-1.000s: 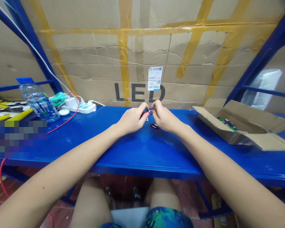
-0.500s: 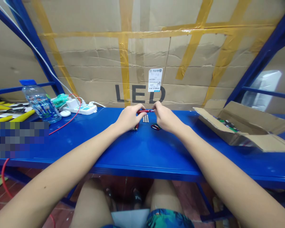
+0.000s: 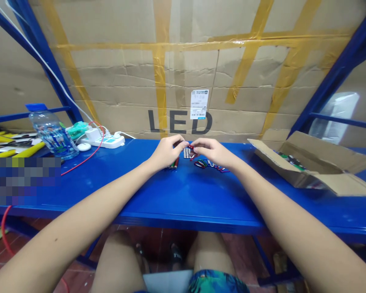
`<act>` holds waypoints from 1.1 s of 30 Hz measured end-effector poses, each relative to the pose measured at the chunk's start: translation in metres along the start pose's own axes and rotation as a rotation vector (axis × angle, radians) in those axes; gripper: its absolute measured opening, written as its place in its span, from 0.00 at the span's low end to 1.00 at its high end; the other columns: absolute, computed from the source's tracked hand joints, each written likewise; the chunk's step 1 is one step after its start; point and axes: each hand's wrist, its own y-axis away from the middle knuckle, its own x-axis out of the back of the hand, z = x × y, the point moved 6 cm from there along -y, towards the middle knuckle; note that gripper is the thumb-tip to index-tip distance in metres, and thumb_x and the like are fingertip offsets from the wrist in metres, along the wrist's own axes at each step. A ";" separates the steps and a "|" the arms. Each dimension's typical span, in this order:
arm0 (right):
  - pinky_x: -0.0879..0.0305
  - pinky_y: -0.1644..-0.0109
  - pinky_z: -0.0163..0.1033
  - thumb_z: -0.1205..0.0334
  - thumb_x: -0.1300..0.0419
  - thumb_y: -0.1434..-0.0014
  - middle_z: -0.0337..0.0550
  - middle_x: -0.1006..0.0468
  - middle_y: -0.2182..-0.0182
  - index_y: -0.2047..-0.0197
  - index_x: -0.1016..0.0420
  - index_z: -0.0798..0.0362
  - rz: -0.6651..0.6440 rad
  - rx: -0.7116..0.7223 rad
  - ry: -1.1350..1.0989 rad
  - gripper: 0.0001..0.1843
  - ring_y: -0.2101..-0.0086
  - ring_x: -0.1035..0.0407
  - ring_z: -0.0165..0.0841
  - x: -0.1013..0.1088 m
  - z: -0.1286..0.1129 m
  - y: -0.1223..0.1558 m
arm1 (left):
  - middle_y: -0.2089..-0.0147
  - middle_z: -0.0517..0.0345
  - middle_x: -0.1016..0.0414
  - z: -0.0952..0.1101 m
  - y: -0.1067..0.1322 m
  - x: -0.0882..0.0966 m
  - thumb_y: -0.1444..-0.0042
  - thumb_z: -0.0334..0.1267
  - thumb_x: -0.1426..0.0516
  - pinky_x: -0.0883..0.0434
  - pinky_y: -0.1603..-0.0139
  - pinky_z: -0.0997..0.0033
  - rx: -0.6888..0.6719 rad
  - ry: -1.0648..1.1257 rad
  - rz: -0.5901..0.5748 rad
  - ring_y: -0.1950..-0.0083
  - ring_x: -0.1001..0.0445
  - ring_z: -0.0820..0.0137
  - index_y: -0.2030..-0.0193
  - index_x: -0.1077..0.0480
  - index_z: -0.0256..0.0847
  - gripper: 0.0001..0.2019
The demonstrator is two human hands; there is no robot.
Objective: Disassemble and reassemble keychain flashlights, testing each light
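A large taped cardboard panel lettered LED is standing beyond a blue table. On the right, an open carton is holding small green and dark pieces. On the left, a blue-capped bottle is standing near a power strip. At the far centre, the left hand is nearly closing, pinching a red piece; the right hand is half-curling, fingertips at that piece, its grip unclear. Coloured loops and smaller silvery discs are lying nearby.
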 end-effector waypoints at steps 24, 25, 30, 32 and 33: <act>0.40 0.71 0.38 0.58 0.42 0.44 0.35 0.34 0.84 0.64 0.21 0.55 0.076 -0.089 0.058 0.11 0.80 0.39 0.30 0.004 0.005 0.002 | 0.41 0.37 0.26 -0.031 -0.007 -0.003 0.43 0.71 0.58 0.27 0.48 0.52 0.334 0.815 -0.086 0.37 0.30 0.48 0.40 0.31 0.36 0.42; 0.40 0.71 0.38 0.58 0.42 0.44 0.35 0.34 0.84 0.65 0.21 0.55 0.076 -0.088 0.069 0.11 0.81 0.39 0.30 0.004 0.004 0.003 | 0.41 0.37 0.26 -0.032 -0.007 -0.003 0.43 0.71 0.58 0.27 0.47 0.52 0.343 0.832 -0.084 0.37 0.30 0.48 0.40 0.31 0.35 0.43; 0.42 0.73 0.37 0.56 0.42 0.44 0.34 0.33 0.84 0.66 0.22 0.56 0.075 -0.085 0.098 0.12 0.81 0.40 0.28 0.004 0.002 0.002 | 0.42 0.37 0.25 -0.035 -0.007 -0.005 0.43 0.71 0.59 0.28 0.46 0.52 0.360 0.889 -0.076 0.38 0.29 0.49 0.42 0.29 0.36 0.43; 0.42 0.73 0.37 0.56 0.43 0.44 0.34 0.33 0.83 0.65 0.22 0.56 0.072 -0.085 0.105 0.13 0.81 0.40 0.28 0.004 0.002 0.002 | 0.42 0.38 0.25 -0.036 -0.007 -0.004 0.43 0.71 0.59 0.27 0.47 0.52 0.354 0.876 -0.077 0.39 0.29 0.49 0.43 0.29 0.37 0.42; 0.42 0.73 0.37 0.56 0.43 0.44 0.34 0.33 0.83 0.65 0.22 0.56 0.070 -0.087 0.109 0.13 0.81 0.40 0.28 0.003 0.002 0.002 | 0.42 0.38 0.25 -0.036 -0.007 -0.004 0.43 0.71 0.58 0.27 0.47 0.52 0.352 0.867 -0.077 0.39 0.28 0.49 0.43 0.29 0.37 0.41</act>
